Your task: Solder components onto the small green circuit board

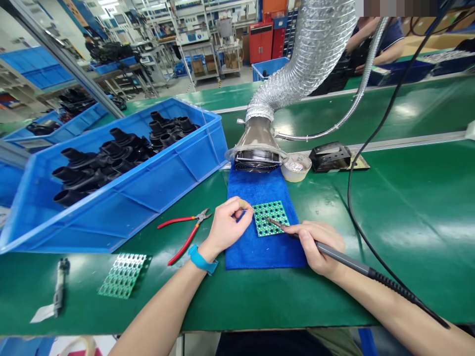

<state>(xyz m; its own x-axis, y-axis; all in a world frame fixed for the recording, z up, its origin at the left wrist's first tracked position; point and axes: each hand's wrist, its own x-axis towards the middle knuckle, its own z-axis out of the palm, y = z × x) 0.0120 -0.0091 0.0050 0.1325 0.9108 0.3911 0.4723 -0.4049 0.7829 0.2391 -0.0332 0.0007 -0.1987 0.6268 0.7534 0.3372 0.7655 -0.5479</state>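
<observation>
My left hand (pixel 226 227) is pinched at the fingertips beside the left corner of a green perforated circuit board (pixel 270 218), seemingly on a thin solder wire. That board lies on a blue towel (pixel 260 247). My right hand (pixel 315 247) grips a grey soldering iron (pixel 345 255) like a pen, its tip on the board. A second green board (pixel 123 275) lies on the bench to the left. Red-handled cutters (pixel 185 237) rest near my left wrist, which wears a blue band (pixel 202 259).
A blue crate (pixel 174 173) of black moulded parts stands to the left. A silver ducted extractor (pixel 257 148) hangs over the towel, beside a small solder bowl (pixel 296 166) and a black iron stand (pixel 330 156). A black cable (pixel 356 198) crosses the green bench. A co-worker (pixel 374 44) works at the far right.
</observation>
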